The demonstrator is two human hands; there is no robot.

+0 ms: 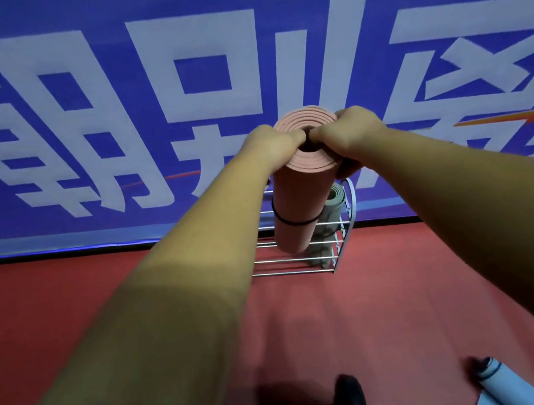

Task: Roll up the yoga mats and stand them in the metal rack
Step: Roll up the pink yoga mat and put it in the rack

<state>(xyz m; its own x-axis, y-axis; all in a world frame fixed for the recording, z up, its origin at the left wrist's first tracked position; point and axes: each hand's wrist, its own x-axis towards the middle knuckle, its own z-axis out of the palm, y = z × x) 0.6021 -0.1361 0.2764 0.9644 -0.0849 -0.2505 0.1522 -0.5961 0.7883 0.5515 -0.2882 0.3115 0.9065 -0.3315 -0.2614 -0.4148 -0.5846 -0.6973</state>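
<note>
1. So, nearest the feet, a light blue mat [497, 386] lies rolled on the red floor [395, 304] at the lower right. It isn't racked yet, so I'd guess the job is about midway.
2. Both bare arms reach straight out, and the grip is two-handed on the top end of the pink mat [297, 208]. The left hand [270, 142] curls over the left rim with its fingers tucked toward the core hole. The right hand [349, 134] wraps round the right rim. Neither hand is loose; both are clamped on the roll.
3. The whole length of the pink mat hangs below the grip, roughly upright. A black band [293, 222] rings it partway down, so the roll should stay tight.
4. Its lower end sits in among the rails of the metal rack [289, 270]. I can't tell whether it's touching the rack's bottom.
5. To do this step well, I'd lower it straight down and only let go once the rack takes the weight. With a hold at the very top, the bottom end can swing, so check that it drops between rails and doesn't perch on one.
6. A grey-green mat [336, 202] already stands in the rack just behind and to the right of the pink one. Ease in beside it so it doesn't get knocked over.
7. Farthest back, a blue banner [108, 122] with big white characters covers the wall behind the rack.
</note>
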